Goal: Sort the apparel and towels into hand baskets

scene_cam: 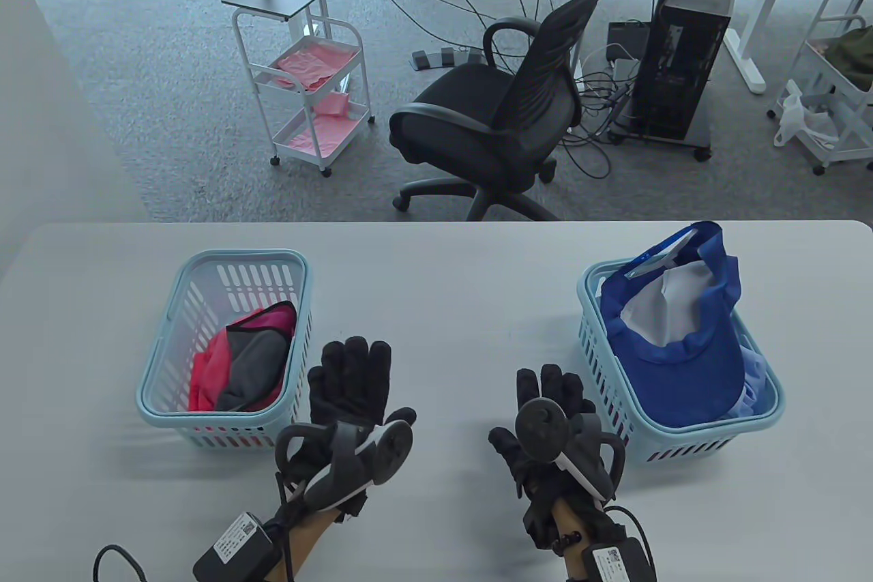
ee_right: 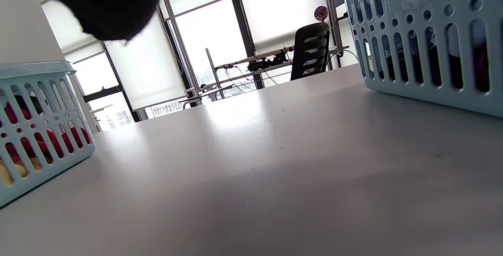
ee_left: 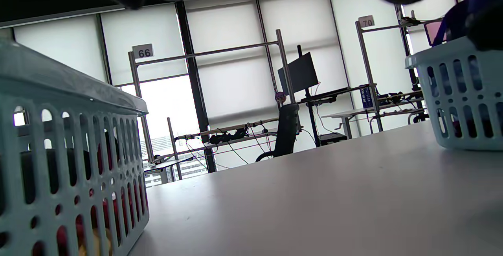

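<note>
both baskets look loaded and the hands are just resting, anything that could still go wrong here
The blue cap is piled above the rim of the right basket, so it might slide out if that basket is bumped or lifted. The right hand lies flat beside that basket and could nudge it. The left basket holds its red and grey cloth low, so it looks safer.

Bright, even daylight comes from the far windows [ee_left: 169, 106]; wrist views are backlit, with blurred dark fingertips [ee_right: 106, 4] and soft glare on the pale grey surface [ee_right: 235, 118].
</note>
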Demonstrator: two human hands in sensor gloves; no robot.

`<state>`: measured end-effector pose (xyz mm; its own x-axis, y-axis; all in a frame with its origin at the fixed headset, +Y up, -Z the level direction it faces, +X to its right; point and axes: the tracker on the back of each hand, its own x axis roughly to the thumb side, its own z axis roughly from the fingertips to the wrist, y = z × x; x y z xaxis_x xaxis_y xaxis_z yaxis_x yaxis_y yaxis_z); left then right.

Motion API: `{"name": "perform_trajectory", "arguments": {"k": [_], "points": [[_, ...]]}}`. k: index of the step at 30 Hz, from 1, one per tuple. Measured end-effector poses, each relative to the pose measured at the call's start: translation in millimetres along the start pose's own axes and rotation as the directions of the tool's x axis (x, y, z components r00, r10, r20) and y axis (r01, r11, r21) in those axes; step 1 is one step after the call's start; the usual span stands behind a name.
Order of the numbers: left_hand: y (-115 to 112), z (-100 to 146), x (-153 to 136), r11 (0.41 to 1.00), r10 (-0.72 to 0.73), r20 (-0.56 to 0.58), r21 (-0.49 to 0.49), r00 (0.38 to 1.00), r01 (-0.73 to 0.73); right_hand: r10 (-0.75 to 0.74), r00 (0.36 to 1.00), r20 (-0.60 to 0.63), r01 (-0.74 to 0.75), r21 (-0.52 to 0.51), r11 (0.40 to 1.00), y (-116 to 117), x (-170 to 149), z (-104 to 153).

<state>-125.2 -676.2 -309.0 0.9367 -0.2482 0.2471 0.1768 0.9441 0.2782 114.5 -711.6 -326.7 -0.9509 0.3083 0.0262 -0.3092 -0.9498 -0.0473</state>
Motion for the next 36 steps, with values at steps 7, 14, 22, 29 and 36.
{"name": "perform_trajectory", "arguments": {"k": [7, 14, 22, 29, 36], "points": [[-19, 9, 2, 0.996, 0.005, 0.007, -0.084, 1.000, -0.004, -0.002, 1.000, -0.006, 0.002, 0.000, 1.000, 1, 0, 0], [-22, 11, 3, 0.994, 0.017, 0.010, -0.109, 1.000, -0.016, -0.013, 1.000, -0.003, 0.013, -0.001, 1.000, 1, 0, 0], [-20, 13, 4, 0.995, 0.035, 0.022, -0.097, 0.999, -0.033, -0.019, 1.000, -0.016, 0.019, -0.015, 1.000, 0, -5, 0], [-20, 13, 6, 0.996, 0.024, 0.029, -0.090, 0.999, -0.021, -0.034, 0.999, -0.024, 0.034, -0.029, 0.999, -5, -6, 1], [-20, 12, 6, 0.997, -0.006, 0.022, -0.083, 1.000, 0.007, -0.011, 1.000, -0.025, 0.011, -0.015, 1.000, -3, -6, 0]]}}
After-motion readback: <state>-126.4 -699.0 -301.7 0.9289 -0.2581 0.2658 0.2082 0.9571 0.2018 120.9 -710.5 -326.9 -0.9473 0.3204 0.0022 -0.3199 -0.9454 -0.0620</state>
